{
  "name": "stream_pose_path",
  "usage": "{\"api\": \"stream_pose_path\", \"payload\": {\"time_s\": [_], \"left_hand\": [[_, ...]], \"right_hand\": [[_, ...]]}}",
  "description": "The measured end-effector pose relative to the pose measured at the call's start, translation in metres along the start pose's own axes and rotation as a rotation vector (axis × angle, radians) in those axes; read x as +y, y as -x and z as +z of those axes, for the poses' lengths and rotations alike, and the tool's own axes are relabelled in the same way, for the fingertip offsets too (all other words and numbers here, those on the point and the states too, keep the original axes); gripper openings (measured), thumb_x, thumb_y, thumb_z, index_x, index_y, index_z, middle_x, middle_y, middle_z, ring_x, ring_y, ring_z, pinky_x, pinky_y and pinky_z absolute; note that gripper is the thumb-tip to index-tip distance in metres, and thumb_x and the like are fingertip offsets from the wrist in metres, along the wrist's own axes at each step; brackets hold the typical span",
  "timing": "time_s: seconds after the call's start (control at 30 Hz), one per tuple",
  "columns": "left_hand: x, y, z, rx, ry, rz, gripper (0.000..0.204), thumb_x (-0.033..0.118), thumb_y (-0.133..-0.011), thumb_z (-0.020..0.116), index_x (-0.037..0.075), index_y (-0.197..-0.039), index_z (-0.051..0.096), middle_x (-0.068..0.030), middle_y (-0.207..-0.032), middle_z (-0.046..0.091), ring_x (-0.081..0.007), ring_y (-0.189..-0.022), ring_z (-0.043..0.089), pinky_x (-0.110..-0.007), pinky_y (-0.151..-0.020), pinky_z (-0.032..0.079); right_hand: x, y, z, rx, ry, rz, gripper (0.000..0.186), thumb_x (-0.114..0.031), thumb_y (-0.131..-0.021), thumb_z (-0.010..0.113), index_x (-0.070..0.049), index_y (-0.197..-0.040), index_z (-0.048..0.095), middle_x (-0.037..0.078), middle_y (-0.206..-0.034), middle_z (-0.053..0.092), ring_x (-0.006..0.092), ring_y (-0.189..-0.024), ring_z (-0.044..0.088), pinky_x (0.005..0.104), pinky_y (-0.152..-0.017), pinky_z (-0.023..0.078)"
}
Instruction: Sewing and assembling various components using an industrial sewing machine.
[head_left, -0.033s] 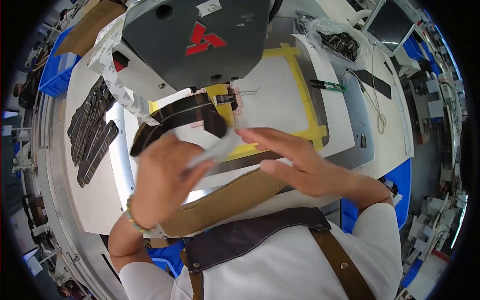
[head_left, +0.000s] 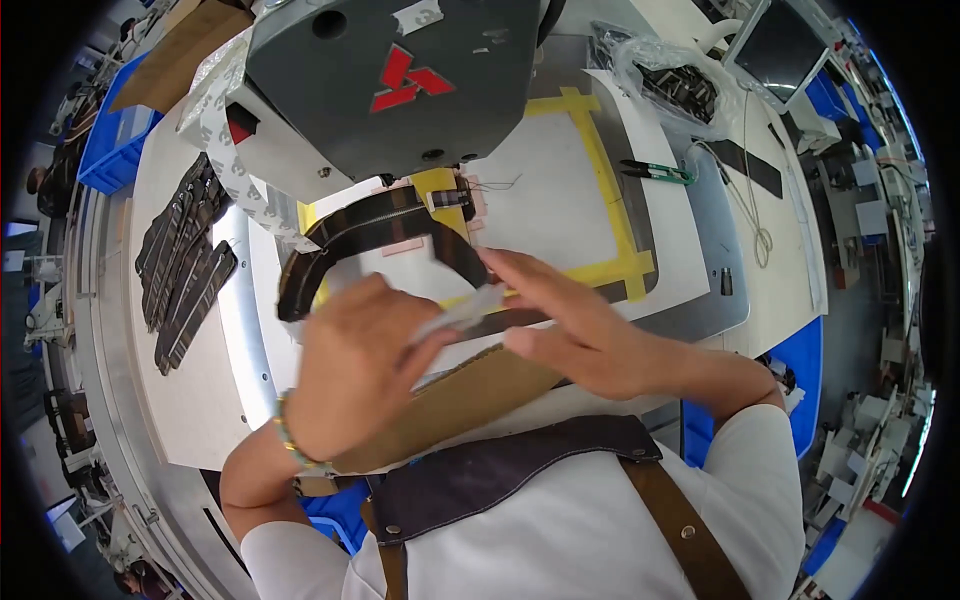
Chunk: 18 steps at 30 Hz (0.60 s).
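My left hand point(head_left: 362, 345) is closed, pinching a whitish, thin, blurred strip point(head_left: 465, 312) between thumb and fingers. The far end of that strip reaches the fingertips of my right hand point(head_left: 590, 340), whose fingers are stretched out with the thumb apart. A dark brown striped strap point(head_left: 375, 222) curves from beside my left hand, under the machine head, and round toward my right fingertips. Whether those fingertips touch its end I cannot tell. The machine head point(head_left: 400, 85), dark grey with a red emblem, stands over the strap. Beneath it, yellow tape and a small buckle-like piece point(head_left: 448, 198) lie by the strap.
Striped dark straps point(head_left: 190, 255) lie piled at the left. Green-handled snips point(head_left: 655, 172), a plastic bag of dark parts point(head_left: 680, 88) and a small metal cylinder point(head_left: 727, 282) lie to the right. A brown padded edge point(head_left: 450, 415) runs before me. Blue bins stand around.
My left hand has shifted right and slightly down with the whitish strip. My right hand has come a little left. The strap's curve has moved slightly to the right.
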<state>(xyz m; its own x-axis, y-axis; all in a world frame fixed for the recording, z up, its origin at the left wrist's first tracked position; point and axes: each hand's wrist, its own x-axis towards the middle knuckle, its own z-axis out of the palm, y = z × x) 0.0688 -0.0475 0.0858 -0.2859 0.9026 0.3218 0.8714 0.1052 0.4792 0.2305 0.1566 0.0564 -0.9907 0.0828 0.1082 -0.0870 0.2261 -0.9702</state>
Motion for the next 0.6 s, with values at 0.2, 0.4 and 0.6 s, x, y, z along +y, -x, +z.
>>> {"api": "stream_pose_path", "payload": {"time_s": [0.2, 0.4, 0.6], "left_hand": [[0.018, -0.016, 0.055, 0.016, 0.069, 0.214, 0.033, 0.011, -0.074, 0.09, 0.002, -0.101, 0.073, -0.0089, -0.089, 0.07, -0.0278, -0.079, 0.063, -0.04, -0.066, 0.052], [-0.021, -0.004, 0.036, -0.12, -0.092, 0.142, 0.041, 0.014, -0.078, 0.087, 0.002, -0.115, 0.074, -0.0091, -0.096, 0.07, -0.0288, -0.095, 0.066, -0.044, -0.085, 0.052], [-0.045, -0.008, 0.044, -0.128, -0.074, 0.314, 0.031, 0.009, -0.074, 0.084, 0.004, -0.103, 0.075, -0.0067, -0.096, 0.068, -0.028, -0.099, 0.065, -0.043, -0.09, 0.05]], "right_hand": [[0.031, -0.009, 0.002, 0.103, -0.347, 0.313, 0.035, -0.023, -0.113, 0.061, 0.002, -0.137, 0.066, 0.007, -0.105, 0.072, 0.0125, -0.1, 0.063, 0.0295, -0.091, 0.053], [0.051, -0.028, -0.066, 0.22, 0.329, 0.296, 0.023, -0.019, -0.107, 0.067, 0.003, -0.114, 0.069, 0.013, -0.089, 0.067, 0.0182, -0.075, 0.06, 0.0348, -0.071, 0.051], [0.062, -0.076, -0.1, -0.092, 0.339, 0.198, 0.029, -0.016, -0.106, 0.068, 0.006, -0.125, 0.07, 0.01, -0.102, 0.074, 0.0116, -0.093, 0.062, 0.0325, -0.086, 0.054]]}}
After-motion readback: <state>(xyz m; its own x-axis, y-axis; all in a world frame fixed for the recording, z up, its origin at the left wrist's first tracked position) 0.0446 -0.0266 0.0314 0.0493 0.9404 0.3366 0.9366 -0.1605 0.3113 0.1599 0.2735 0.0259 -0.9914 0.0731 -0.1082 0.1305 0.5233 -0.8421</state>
